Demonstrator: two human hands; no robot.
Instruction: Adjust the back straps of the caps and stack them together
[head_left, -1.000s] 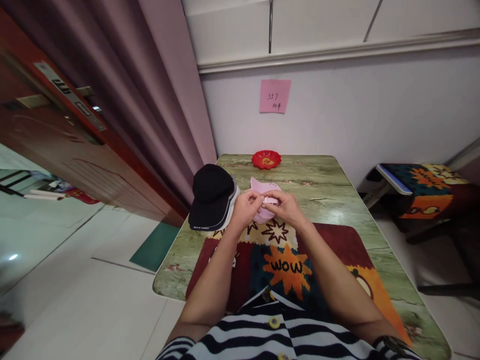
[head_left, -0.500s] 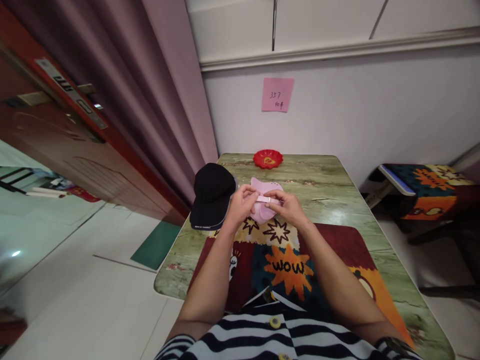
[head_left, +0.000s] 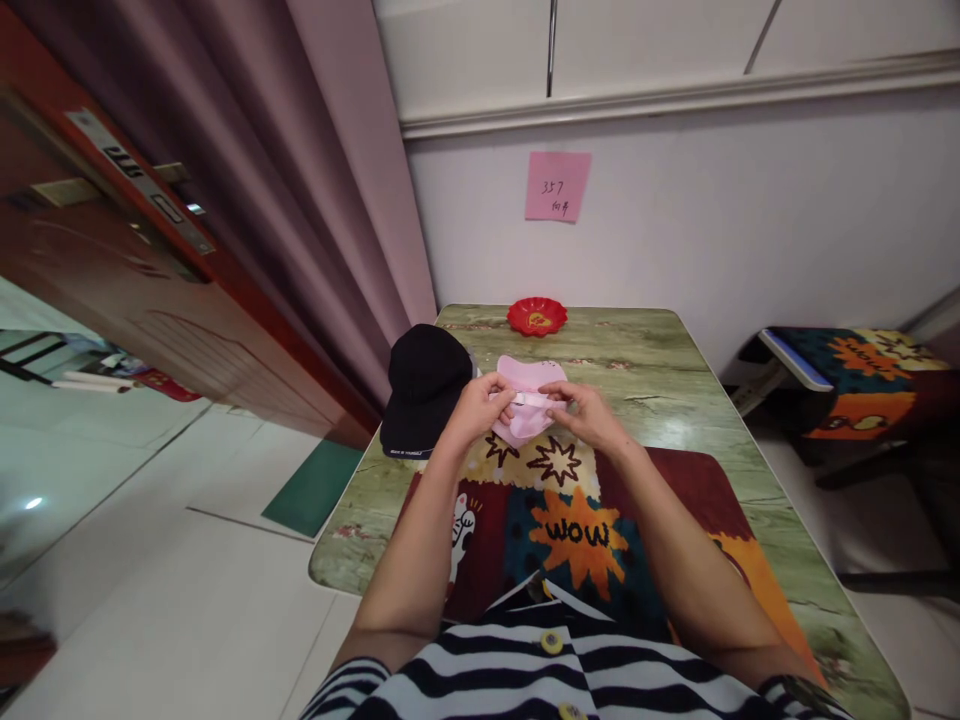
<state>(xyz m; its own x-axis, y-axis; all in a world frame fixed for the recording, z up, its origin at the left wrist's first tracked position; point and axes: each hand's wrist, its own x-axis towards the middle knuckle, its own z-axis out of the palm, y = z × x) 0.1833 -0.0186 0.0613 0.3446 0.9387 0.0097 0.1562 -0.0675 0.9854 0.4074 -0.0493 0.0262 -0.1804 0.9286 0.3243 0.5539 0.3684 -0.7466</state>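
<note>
Between both hands is a pink cap (head_left: 525, 428), its brim pointing toward the wall and its back strap (head_left: 531, 399) facing me. My left hand (head_left: 486, 402) pinches the strap's left part close to a small metal buckle. The thumb and fingers of my right hand (head_left: 579, 408) close on the strap's right end. Just left of my left hand, a black cap (head_left: 426, 390) with small white lettering on its brim edge lies on the table.
A red scalloped dish (head_left: 537, 316) sits at the far edge of the wood-patterned table (head_left: 645, 350). Under my forearms lies a colourful "WOW" mat (head_left: 577, 535). A curtain (head_left: 337, 200) and wooden door (head_left: 150, 270) stand left. To the right is a low covered table (head_left: 862, 385).
The buckle has shifted from near my right fingers to near my left fingers along the strap. My right hand has moved slightly right, and more of the pink cap's crown shows.
</note>
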